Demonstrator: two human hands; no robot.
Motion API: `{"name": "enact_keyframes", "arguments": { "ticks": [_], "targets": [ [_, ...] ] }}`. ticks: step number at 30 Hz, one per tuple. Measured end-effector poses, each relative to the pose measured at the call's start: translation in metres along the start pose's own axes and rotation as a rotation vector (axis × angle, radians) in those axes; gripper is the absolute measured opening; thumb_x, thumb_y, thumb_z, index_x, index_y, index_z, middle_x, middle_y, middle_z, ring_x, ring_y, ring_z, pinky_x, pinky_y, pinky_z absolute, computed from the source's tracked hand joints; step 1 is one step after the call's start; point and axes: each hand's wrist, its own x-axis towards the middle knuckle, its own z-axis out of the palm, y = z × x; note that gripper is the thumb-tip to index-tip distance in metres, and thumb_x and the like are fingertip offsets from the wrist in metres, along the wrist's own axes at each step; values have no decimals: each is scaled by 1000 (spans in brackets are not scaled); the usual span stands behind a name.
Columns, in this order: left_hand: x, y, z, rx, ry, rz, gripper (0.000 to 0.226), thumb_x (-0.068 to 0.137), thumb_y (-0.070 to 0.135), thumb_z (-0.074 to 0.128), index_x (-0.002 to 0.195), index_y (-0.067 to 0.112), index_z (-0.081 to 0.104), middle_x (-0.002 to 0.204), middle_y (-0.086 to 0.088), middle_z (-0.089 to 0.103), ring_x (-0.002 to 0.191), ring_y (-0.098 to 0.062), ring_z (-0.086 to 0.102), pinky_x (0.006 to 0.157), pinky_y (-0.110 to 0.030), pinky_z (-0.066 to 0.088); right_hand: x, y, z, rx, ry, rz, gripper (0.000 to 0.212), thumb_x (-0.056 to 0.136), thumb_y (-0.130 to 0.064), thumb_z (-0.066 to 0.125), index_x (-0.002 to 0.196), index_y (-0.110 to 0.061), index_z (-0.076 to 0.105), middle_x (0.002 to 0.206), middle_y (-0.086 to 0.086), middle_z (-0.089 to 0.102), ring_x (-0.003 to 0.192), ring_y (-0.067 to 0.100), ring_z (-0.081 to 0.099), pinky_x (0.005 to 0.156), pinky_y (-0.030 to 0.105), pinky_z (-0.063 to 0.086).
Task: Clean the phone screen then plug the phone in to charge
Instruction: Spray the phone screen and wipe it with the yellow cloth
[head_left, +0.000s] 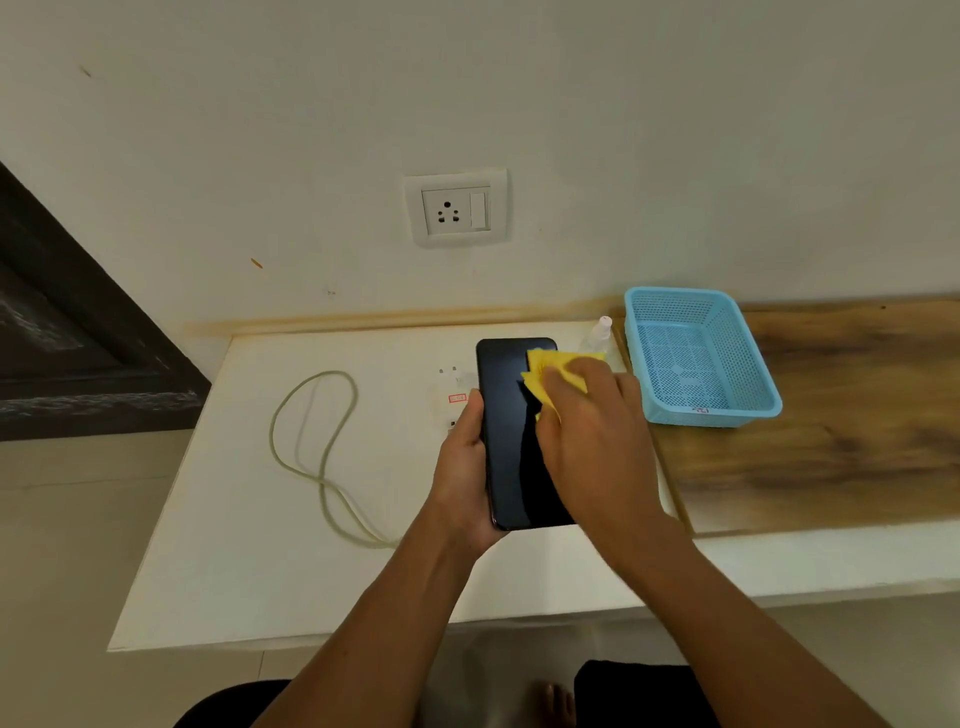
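Observation:
A black phone with a dark screen is held above the white tabletop, long side pointing away from me. My left hand grips its left edge and underside. My right hand presses a folded yellow cloth onto the right part of the screen. A white charger plug lies on the table just left of the phone, partly hidden by it. Its pale cable loops across the table to the left. A white wall socket with a switch sits on the wall above.
A small clear spray bottle stands behind the phone near the wall. A blue mesh basket rests on the wooden counter to the right. The white tabletop ends at a front edge near my knees.

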Motion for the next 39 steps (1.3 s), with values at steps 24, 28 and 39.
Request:
{"name": "enact_keyframes", "arguments": {
  "ticks": [24,28,39],
  "targets": [
    [0,-4,5,-126,-121,-99,70,88,58,50,136,7,51,129,-13,53,121,-28,50,97,-40,46,-46,-37,5,191,-165,-11,36,79,-12,55,114,-10,60,112,15,55,103,31,50,84,47,48],
    [3,-1,3,-185,-116,-67,70,94,59,33,137,8,52,127,-15,58,105,-29,60,85,-39,55,-74,-41,13,270,-207,168,35,78,-41,53,99,-14,60,85,6,69,64,20,67,54,23,56],
    [5,4,0,-172,-107,-18,66,96,58,33,134,9,56,129,-12,59,110,-30,57,106,-45,37,-83,-1,-6,40,-34,-22,35,68,-29,62,98,-15,72,104,7,68,86,19,46,62,30,56]
  ]
}}
